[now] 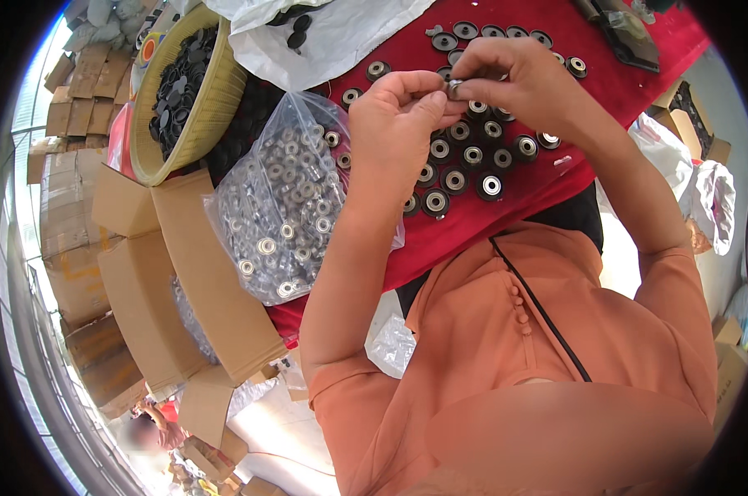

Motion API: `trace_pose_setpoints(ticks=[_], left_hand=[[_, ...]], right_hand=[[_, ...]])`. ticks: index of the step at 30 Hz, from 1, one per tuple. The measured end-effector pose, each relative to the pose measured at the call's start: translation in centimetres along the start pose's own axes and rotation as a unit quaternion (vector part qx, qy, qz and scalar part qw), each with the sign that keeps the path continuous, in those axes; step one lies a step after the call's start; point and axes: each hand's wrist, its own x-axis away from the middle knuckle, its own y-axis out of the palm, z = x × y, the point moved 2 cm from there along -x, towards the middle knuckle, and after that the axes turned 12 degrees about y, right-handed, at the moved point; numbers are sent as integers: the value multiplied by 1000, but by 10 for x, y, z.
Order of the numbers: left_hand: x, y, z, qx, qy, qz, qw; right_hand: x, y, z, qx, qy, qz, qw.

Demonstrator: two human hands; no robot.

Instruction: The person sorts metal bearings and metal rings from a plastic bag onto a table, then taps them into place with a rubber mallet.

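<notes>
Red cloth (506, 217) | left hand (395, 112), right hand (514, 78) pinching one small metal bearing (455, 86) between fingertips above it; rows of finished black-rimmed wheels (465, 157) laid out; clear bag of bearings (295, 198) mostly full, much left

A red cloth (506, 211) covers the work table ahead. To the left, brown cardboard boxes (155, 273) stand stacked, with more cartons (76, 78) piled far left beside a metal railing (39, 347). Bright daylight falls in from the left. More boxes (692, 124) sit on the pale floor at right.
</notes>
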Motion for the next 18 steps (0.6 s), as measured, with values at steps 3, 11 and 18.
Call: trace_pose_setpoints(ticks=[3,11,18], left_hand=[[4,-15,-8,-104,13,8,995],[39,-82,-11,-356,24,15,934],[63,-82,1,-492,69,-100,862]], right_hand=[[-12,-16,31,157,-112,153,969],[-6,2,51,421,-233,166,861],[5,10,41,445,-235,152,850]])
